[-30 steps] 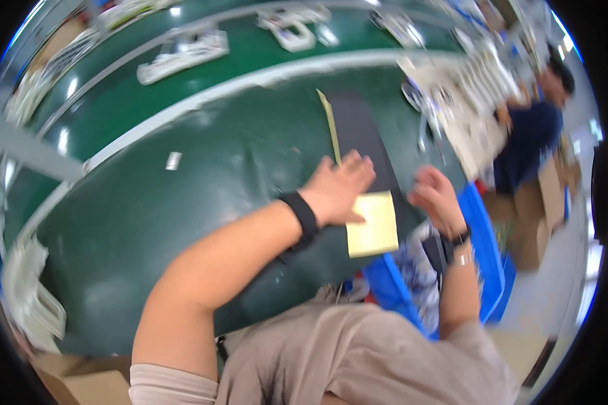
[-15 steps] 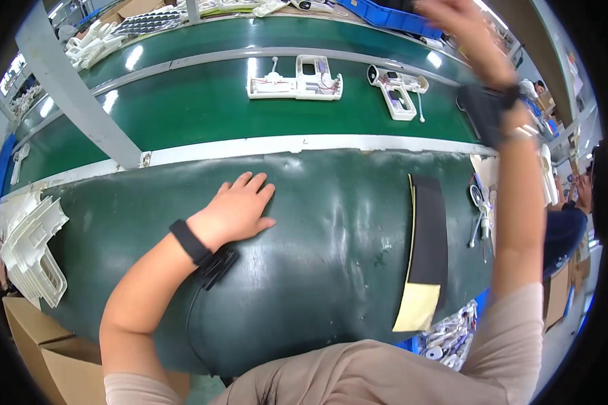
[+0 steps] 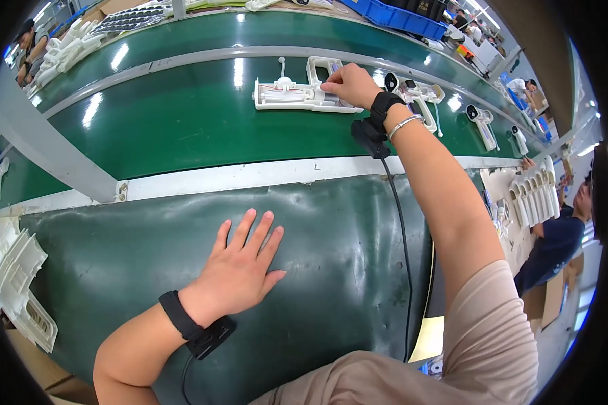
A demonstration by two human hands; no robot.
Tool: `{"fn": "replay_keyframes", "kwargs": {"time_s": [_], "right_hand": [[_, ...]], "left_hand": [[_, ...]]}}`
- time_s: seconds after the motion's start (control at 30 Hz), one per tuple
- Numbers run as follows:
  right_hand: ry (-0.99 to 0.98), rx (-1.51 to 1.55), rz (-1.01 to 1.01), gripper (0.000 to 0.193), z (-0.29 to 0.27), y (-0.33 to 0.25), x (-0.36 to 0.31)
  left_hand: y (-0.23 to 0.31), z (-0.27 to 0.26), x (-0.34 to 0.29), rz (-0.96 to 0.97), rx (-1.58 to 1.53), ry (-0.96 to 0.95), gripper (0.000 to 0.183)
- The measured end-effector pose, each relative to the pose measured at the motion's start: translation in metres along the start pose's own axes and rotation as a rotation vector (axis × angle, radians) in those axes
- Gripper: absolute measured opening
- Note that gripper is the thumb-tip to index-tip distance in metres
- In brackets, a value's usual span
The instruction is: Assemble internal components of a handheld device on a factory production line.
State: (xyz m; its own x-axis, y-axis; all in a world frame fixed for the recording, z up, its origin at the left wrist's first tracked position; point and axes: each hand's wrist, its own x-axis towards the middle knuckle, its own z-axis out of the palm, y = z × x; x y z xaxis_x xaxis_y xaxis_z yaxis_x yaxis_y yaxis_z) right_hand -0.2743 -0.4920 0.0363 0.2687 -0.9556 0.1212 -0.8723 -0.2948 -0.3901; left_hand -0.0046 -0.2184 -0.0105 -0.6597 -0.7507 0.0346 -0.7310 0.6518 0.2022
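My left hand (image 3: 240,273) lies flat on the dark green work mat (image 3: 331,270), fingers spread, holding nothing. Across the white ledge, my right hand (image 3: 355,86) reaches onto the green belt (image 3: 182,128). Its thumb and fingers are closed at the right end of a white plastic housing (image 3: 287,98) with a loop-shaped handle, thin wires and a small ball-ended stalk. The fingers partly hide that end, so the exact grip point is unclear. Beside my right wrist sits a similar white unit (image 3: 419,91) with a dark round end, partly covered by the wrist.
White plastic shells (image 3: 20,283) are stacked at the left edge. A grey post (image 3: 54,142) rises at the left. More white units (image 3: 481,127) lie along the belt to the right. A blue crate (image 3: 398,19) stands beyond. A co-worker (image 3: 557,236) is at the right.
My right hand has come down and left from its raised, blurred position to the white housing. My left hand's fingers are spread wider on the mat. The view has shifted somewhat.
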Motion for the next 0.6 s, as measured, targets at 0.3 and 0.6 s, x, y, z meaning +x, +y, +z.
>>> {"fn": "replay_keyframes", "kwargs": {"time_s": [0.3, 0.6], "right_hand": [[0.105, 0.034, 0.062, 0.033, 0.007, 0.012, -0.004], [0.036, 0.035, 0.104, 0.031, 0.009, 0.026, -0.005]], "left_hand": [[-0.001, 0.005, -0.001, 0.007, -0.005, 0.067, 0.059], [-0.001, 0.004, -0.001, -0.010, -0.010, 0.039, 0.060]]}}
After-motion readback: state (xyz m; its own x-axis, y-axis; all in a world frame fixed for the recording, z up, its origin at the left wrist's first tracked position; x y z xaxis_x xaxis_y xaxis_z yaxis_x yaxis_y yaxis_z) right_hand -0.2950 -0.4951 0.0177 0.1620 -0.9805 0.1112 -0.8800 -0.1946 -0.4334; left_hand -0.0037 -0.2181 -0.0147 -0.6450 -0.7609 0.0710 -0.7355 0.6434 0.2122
